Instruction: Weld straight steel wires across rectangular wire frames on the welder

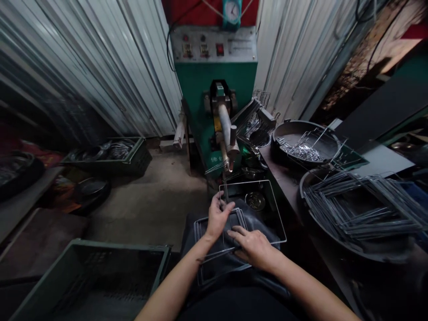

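Left hand (pixel 218 218) and right hand (pixel 257 245) hold a thin, sharp-cornered, rectangular metal-wire frame (pixel 278 211).

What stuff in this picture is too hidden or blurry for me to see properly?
All in the head view:
- Dial at the top: too small and soft to read.
- Switch panel: its little labels are too small.
- Large wire frame: the right hand covers part of its near side.
- Near green crate: the bottom edge cuts it off.
- Black tub, far left: cut by the left edge, contents blurred.
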`<state>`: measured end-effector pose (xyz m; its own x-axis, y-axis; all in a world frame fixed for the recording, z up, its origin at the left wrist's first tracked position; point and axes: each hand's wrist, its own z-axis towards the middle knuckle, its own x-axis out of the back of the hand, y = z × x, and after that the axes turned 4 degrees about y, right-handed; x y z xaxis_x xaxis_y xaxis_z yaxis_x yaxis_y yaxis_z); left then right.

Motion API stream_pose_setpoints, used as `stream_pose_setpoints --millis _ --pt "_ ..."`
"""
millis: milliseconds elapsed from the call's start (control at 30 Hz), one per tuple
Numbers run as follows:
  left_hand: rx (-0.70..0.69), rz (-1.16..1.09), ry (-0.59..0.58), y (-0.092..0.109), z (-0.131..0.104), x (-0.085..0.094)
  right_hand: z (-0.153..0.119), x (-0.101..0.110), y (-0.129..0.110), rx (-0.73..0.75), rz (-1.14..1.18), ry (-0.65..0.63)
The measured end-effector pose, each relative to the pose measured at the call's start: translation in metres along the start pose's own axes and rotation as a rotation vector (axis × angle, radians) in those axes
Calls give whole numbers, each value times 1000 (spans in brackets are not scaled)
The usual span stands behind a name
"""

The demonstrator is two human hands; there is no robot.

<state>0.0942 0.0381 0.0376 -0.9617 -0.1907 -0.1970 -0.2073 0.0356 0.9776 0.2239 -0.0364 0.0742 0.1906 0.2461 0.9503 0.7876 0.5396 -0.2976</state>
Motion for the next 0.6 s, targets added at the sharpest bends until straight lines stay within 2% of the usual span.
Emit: stream_pose_setpoints --millis 100,267,600 --pt "-65 47 -32 -7 -4 0 0 1 -2 16 -21 8" --pt "17 -59 -41 -7 3 -9 4 1 1 -8 -31 28" --pt "39 -73 -27 -7 13 -20 9 7 9 -29 10 33"
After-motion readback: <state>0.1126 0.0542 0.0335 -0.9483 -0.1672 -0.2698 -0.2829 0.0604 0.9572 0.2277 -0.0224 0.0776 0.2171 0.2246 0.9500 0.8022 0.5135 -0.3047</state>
